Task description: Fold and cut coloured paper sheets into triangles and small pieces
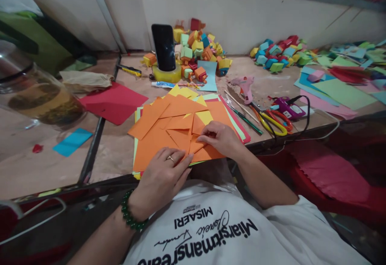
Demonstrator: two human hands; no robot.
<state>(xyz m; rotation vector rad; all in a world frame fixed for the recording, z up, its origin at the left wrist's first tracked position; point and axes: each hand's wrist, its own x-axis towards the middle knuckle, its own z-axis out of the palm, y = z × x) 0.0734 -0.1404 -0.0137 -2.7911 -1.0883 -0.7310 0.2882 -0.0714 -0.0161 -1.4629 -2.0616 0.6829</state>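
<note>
A folded piece of orange paper (178, 137) with creased flaps lies on a stack of coloured paper sheets (147, 158) at the table's front edge. My left hand (164, 170) rests on the paper's near side, fingers stretched out, with a ring and a green bead bracelet showing. On the right side of the same paper, my right hand (221, 138) has thumb and index finger pinched at a small folded flap. More orange pieces (150, 118) overlap behind, with yellow sheets (183, 91) beneath them.
Behind the stack, a phone (164, 48) stands in a yellow tape roll (166, 74) beside piled paper cubes (197, 48). Yellow-handled scissors (273, 123), a pink glue gun (243, 86) and a purple device (288, 108) lie right. A glass jar (39, 92) stands left.
</note>
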